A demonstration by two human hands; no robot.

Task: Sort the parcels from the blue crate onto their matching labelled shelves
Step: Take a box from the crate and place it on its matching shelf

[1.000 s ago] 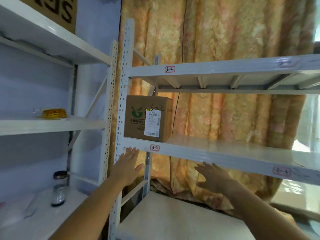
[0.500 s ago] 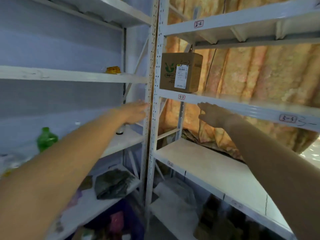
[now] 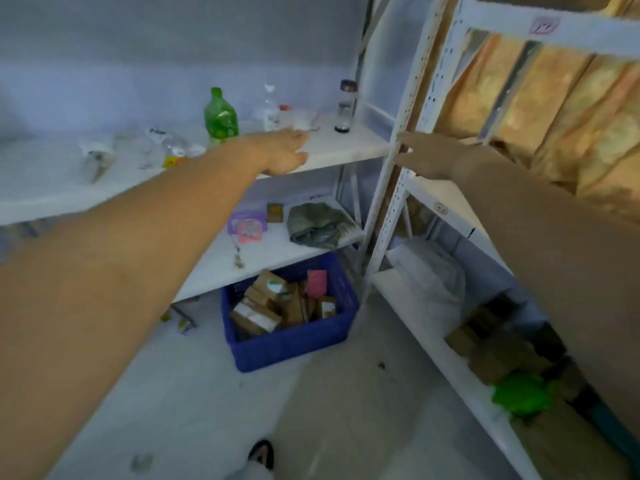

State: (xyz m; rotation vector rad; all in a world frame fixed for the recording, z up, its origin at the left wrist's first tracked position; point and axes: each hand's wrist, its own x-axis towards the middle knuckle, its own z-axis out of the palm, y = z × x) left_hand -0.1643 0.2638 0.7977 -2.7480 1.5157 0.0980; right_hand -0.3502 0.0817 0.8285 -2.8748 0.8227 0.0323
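- Crate [image 3: 294, 344]: deep blue.
- Parcels [image 3: 263, 306]: brown card, white labels; one pink [image 3: 316, 282].
- Shelves [image 3: 332, 150]: white.
- Bottle [image 3: 220, 116]: green.
- Curtain [image 3: 554, 109]: mottled orange-yellow.
- Pouch [image 3: 246, 226]: purple and pink.
- Bag [image 3: 318, 221]: grey-green.

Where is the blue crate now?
In the head view, the blue crate stands on the floor near the centre, partly under the left rack's lower shelf, below the grey bag.

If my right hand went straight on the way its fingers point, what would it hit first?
Probably the white perforated metal upright of the shelving rack. The right hand points its fingertips left, straight at it, though depth is unclear.
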